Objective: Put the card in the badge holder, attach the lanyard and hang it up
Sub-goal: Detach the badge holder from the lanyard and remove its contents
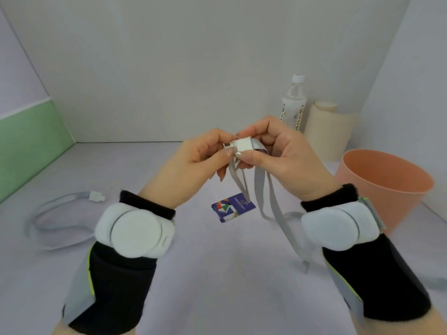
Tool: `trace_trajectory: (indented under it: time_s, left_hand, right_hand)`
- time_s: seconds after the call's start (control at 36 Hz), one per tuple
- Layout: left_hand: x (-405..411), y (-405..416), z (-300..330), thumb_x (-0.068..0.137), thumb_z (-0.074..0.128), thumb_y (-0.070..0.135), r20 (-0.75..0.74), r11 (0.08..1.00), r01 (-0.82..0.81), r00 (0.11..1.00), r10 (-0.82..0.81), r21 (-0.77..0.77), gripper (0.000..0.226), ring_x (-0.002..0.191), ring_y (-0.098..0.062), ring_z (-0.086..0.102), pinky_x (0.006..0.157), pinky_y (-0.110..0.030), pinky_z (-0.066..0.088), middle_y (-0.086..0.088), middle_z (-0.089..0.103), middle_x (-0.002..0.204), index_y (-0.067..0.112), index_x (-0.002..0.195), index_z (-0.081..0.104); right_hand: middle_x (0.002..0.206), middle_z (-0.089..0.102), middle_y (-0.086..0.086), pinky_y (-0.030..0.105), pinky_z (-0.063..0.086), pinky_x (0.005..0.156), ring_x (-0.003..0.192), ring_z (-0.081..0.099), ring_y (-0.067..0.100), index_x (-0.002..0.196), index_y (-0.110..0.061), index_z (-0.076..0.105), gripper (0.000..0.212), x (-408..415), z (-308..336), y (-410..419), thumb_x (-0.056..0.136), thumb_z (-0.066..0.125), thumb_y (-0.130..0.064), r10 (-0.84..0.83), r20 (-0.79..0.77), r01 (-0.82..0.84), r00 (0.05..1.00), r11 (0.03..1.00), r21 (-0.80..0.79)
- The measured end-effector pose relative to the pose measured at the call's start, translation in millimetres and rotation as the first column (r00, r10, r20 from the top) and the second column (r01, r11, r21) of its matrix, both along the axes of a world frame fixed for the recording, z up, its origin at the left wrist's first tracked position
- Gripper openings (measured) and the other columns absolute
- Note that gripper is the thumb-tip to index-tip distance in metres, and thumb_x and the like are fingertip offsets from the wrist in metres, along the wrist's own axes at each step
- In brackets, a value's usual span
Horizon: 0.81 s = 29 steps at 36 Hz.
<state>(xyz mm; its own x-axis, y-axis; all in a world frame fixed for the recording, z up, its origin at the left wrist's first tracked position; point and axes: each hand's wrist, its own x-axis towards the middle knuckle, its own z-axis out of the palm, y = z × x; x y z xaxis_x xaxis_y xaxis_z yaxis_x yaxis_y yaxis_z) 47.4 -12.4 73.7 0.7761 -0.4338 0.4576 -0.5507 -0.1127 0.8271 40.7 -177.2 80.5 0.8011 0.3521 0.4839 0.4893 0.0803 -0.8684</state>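
Head view shows our two hands raised together above a pale lilac table (pixel 217 274). Our left hand (pixel 193 160) and right hand (pixel 278 153) meet at a white plastic buckle (pixel 242 145), both closed on it: the right thumb and forefinger pinch its wider block, while the left fingertips press the narrower end. We cannot tell whether the two buckle halves are fully joined. From the buckle the grey lanyard strap (pixel 273 206) hangs down in loops between our wrists, its lower end trailing towards our right forearm.

Below our hands, lying flat on the table and apart from everything we hold, is the card (pixel 233 207), dark blue with a coloured pattern on white. A strand of strap passes in front of its upper right corner. We cannot make out a badge holder around it.

To the left on the table lies a second grey lanyard (pixel 48 223) in a loose loop, ending in a small white clip (pixel 96 196). At the right back stand a clear plastic bottle (pixel 294 105) with a white cap, a cream paper roll (pixel 326 131) just beside it, and a salmon-pink bucket (pixel 377 189) nearer to us. Both wrists wear black bands carrying round white pads (pixel 135 232).
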Motion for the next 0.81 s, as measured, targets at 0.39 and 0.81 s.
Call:
trace_trajectory:
  time_s: [0.39, 0.81]
  left_hand:
    - [-8, 0, 0, 0.082, 0.043, 0.028, 0.128, 0.960, -0.113, 0.988, 0.082, 0.256, 0.010, 0.054, -0.001, 0.047, 0.058, -0.009, 0.037, 0.015, 0.055, 0.057, 0.028, 0.087, 0.051]
    - [-8, -15, -10, 0.087, 0.036, 0.012, 0.212, 0.876, -0.304, 0.948, 0.238, 0.374, 0.004, 0.057, -0.012, 0.038, 0.053, -0.021, 0.033, -0.004, 0.052, 0.066, 0.015, 0.085, 0.037]
  right_hand:
    - [0.078, 0.069, -0.007, 0.021, 0.055, 0.075, 0.078, 0.067, 0.009, 0.080, -0.020, 0.056, 0.024, -2, 1, -11, 0.066, 0.069, -0.005, -0.050, 0.073, 0.065, 0.996, 0.971, -0.229]
    - [0.071, 0.062, 0.001, 0.031, 0.050, 0.069, 0.063, 0.054, 0.012, 0.077, -0.029, 0.054, 0.016, -1, -4, -3, 0.073, 0.060, -0.014, -0.137, 0.232, 0.218, 0.963, 0.902, -0.373]
